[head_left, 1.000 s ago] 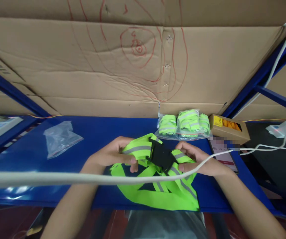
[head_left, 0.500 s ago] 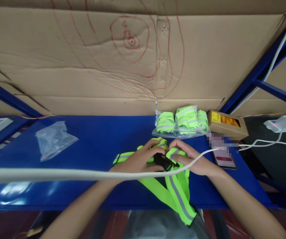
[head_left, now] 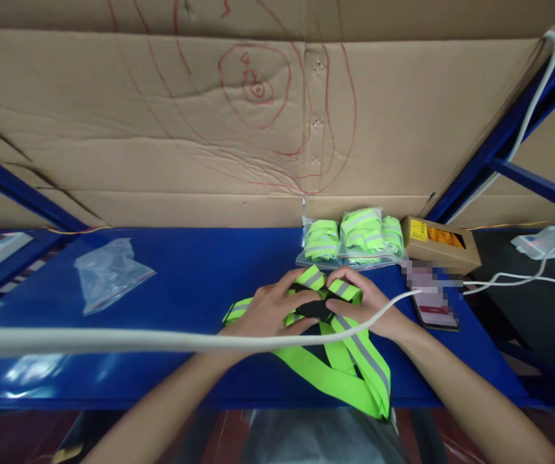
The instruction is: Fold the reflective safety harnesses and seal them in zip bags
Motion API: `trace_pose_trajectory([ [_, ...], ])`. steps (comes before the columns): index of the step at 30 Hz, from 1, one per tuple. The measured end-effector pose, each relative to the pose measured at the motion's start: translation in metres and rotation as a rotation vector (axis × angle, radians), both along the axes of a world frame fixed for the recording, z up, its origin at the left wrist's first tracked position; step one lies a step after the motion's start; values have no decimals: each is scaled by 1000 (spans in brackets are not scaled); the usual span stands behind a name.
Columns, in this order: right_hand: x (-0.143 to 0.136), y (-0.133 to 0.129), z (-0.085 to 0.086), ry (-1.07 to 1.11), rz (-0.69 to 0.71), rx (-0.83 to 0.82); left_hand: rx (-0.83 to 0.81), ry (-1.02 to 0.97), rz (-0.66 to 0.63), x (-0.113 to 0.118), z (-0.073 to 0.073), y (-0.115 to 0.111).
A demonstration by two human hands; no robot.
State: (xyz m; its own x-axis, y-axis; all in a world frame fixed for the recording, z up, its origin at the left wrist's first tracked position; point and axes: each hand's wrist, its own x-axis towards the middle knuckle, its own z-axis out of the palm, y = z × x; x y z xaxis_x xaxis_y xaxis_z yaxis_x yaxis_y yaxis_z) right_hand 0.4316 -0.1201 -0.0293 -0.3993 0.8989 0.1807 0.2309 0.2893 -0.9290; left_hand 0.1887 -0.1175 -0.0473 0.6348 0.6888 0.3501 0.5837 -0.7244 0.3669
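Between my hands lies a neon-green reflective strap point(head_left: 364, 351) with a grey stripe and a black piece point(head_left: 312, 310) at its middle. My left hand point(head_left: 277, 309) is closed on the strap from the left, its thumb and fingers around the black piece. From the right my right hand point(head_left: 361, 303) grips the strap, thumb on the black piece and fingers behind a folded green loop. A long loop of the strap hangs toward me at the table's front edge. Part of the strap is hidden under my left hand.
Clear bags of folded green straps point(head_left: 364, 235) lie at the back, beside a cardboard box point(head_left: 441, 245). A phone point(head_left: 434, 309) rests at the right. An open-looking plastic bag point(head_left: 107, 274) lies left on the blue table point(head_left: 185, 270). A white cable point(head_left: 136, 340) crosses in front.
My right thumb has moved left onto the black piece, which now lies flatter. The hanging strap loop has shifted right and spread wider. The view has tilted up slightly.
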Motion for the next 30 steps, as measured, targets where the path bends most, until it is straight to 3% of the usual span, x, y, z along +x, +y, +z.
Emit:
trace_pose_trajectory([
  [5, -4, 3, -12, 9, 39, -27, -6, 125, 11, 1, 4, 0],
  [12, 9, 5, 3, -53, 21, 5, -129, 93, -106, -17, 26, 13],
  [17, 2, 4, -5, -82, 4, 26, -173, 128, -76, -8, 18, 12],
  [21, -4, 1, -9, -97, -29, -4, -118, 100, -53, -2, 9, 13],
  [30, 0, 3, -13, -125, -16, -7, -66, 86, -65, -12, 24, 17],
])
